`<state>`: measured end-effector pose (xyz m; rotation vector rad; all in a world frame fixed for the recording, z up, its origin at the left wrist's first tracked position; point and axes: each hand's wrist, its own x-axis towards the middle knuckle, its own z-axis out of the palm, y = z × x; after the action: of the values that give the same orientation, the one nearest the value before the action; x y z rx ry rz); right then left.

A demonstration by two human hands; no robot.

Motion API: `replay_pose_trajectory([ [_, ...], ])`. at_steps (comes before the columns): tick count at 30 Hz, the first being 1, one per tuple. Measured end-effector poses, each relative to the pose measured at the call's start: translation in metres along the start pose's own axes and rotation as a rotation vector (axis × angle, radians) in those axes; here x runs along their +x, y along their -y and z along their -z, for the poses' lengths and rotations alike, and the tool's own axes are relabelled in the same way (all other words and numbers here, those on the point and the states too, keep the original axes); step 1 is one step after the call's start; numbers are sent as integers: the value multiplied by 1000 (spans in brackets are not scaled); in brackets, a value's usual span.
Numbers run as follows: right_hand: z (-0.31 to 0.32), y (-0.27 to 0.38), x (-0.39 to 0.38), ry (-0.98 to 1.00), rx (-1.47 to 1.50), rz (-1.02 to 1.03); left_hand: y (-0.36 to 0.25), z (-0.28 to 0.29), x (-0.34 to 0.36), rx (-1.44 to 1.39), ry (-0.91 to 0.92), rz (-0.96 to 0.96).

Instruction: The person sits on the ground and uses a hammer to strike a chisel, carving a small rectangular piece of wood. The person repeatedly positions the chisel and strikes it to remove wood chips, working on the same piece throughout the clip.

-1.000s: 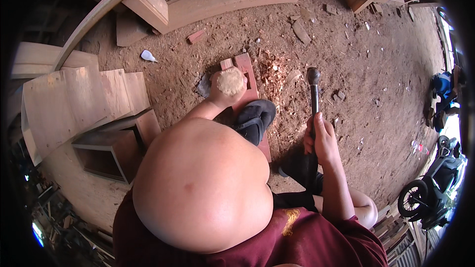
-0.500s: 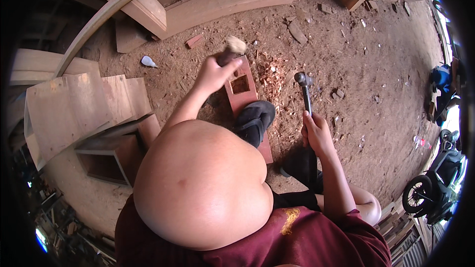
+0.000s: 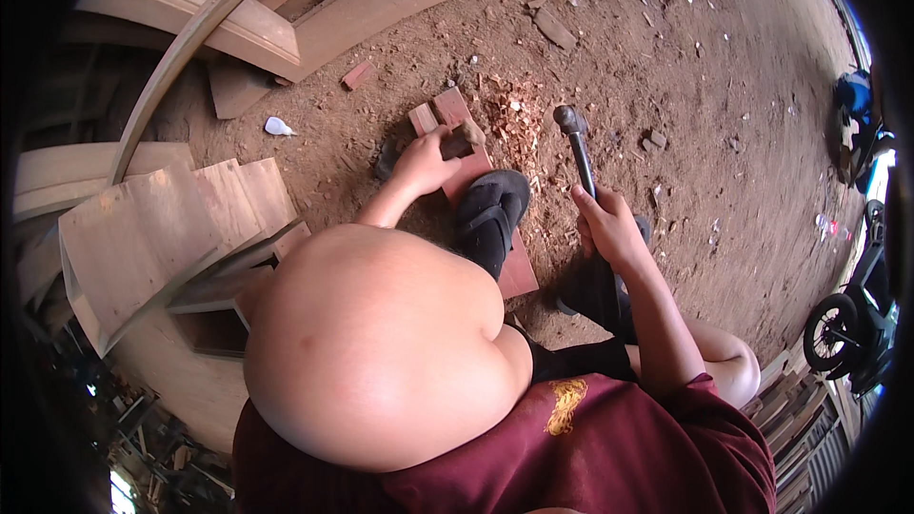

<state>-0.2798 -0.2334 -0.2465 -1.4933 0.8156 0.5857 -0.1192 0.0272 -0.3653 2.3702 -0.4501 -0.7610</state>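
A reddish wooden board (image 3: 519,271) lies on the dirt, pinned under my sandalled foot (image 3: 492,209). My left hand (image 3: 428,164) is closed around a chisel (image 3: 464,140) with a dark handle and a frayed, pale end. It sits low over the board's far half, tilted, and its blade is hidden. The rectangular hole cut in the board is mostly covered by the hand and chisel. To the right, my right hand (image 3: 606,222) grips a hammer (image 3: 581,160) by its dark handle, the metal head raised away from the board.
Wood chips (image 3: 517,124) are heaped right of the board. A small wood block (image 3: 424,118) touches its far left side. Large wooden frames (image 3: 381,14) stand at the back, plywood panels (image 3: 171,238) at the left. A white bottle (image 3: 277,126) lies on the ground; a motorcycle (image 3: 843,324) stands far right.
My left hand has lowered and tilted the chisel toward the board's hole, which showed plainly before. The hammer stays in my right hand. The whole view has shifted slightly.
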Motion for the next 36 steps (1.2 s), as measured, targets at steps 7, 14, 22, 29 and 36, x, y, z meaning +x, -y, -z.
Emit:
replay_pose_trajectory([
  [7, 2, -6, 2, -45, 12, -28, 16, 15, 14, -397, 71, 106],
  [14, 3, -2, 5, -32, -3, -9, -6, 2, 2, -132, -24, 72],
  [22, 0, -5, 4, 33, 97, -73, 6, -1, 11, -477, 54, 65],
  [29, 0, -7, 4, 15, 45, -48, -2, -16, -2, -170, -149, -76],
  [36, -1, 1, 1, 10, 72, -32, -4, 1, 2, -583, 56, 109],
])
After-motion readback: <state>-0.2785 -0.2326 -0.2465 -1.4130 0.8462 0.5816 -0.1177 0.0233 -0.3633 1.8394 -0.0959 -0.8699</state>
